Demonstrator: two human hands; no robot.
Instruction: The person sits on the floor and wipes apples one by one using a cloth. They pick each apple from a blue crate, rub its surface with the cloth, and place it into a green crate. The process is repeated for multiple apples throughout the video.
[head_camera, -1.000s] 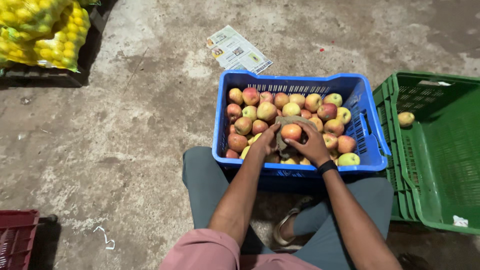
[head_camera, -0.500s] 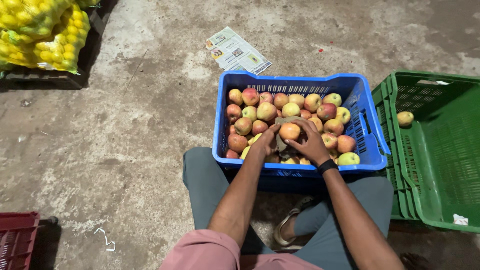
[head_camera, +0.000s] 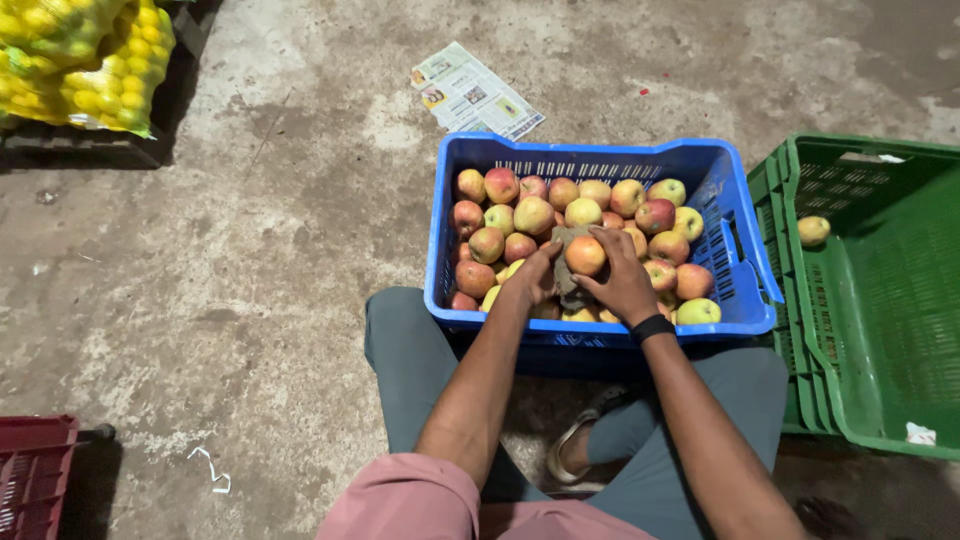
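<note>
- Apple (head_camera: 585, 254), orange-red, is held above the heap in the blue crate (head_camera: 740, 325), near the middle of the crate's near half
- It is gripped by the right hand (head_camera: 622, 280), whose fingers (head_camera: 612, 240) are curled over its top and right side and clamped on it
- A grey-brown cloth (head_camera: 567, 240) is pressed against the apple's left and upper side; part of it is seen hanging down under the fruit, between the two hands
- The cloth is held by the left hand (head_camera: 532, 278), whose fingers are drawn together on it; the thumb tip is laid close to the apple
- A black band (head_camera: 653, 326) is worn on the right wrist
- The crate is filled with red, yellow and green apples and is set on a concrete floor (head_camera: 250, 250), just in front of the person's knees
- A green crate (head_camera: 880, 300) is placed touching the blue one on the right; a single yellowish fruit (head_camera: 813, 231) is seen lying inside it, by its left wall
- A printed paper sheet (head_camera: 476, 94) is laid on the floor beyond the blue crate
- Mesh bags of yellow fruit (head_camera: 85, 60) are stacked at the far left, well apart from the hands
- A corner of a red crate (head_camera: 30, 475) is seen at the near left edge
</note>
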